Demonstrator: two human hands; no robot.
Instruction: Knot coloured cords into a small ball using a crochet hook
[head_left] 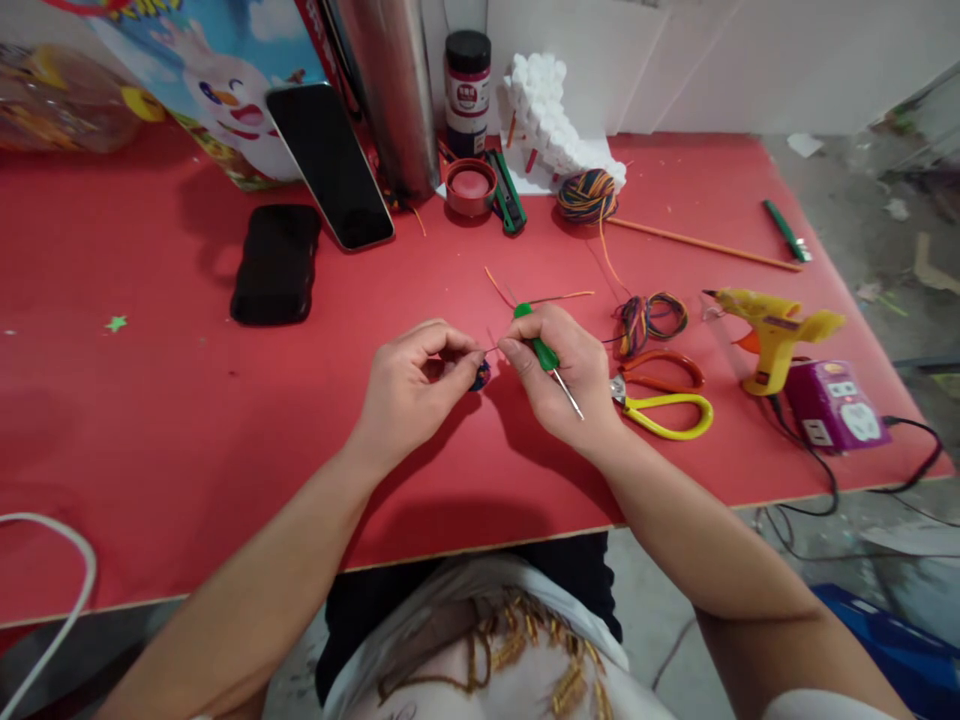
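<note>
My left hand (420,385) is closed, its thumb and fingers pinching a small dark multicoloured yarn piece (482,376) that they partly cover. My right hand (562,365) is closed around a green-handled crochet hook (541,345), whose thin metal shaft points down toward my wrist. Between the two hands runs a thin strand, pinched by my right thumb and forefinger. Just beyond my fingers lie loose orange and dark yarn ends (559,296). A small bundle of multicoloured yarn (636,322) rests right of my right hand, near scissors (667,402) with one red and one yellow handle.
A yellow glue gun (776,335) stands by a purple power box (836,408) with cables at the right edge. Behind are a yarn ball (587,196), wooden stick (705,245), green cutter (507,193), round red tin (471,188), phone (330,165) and black case (276,265).
</note>
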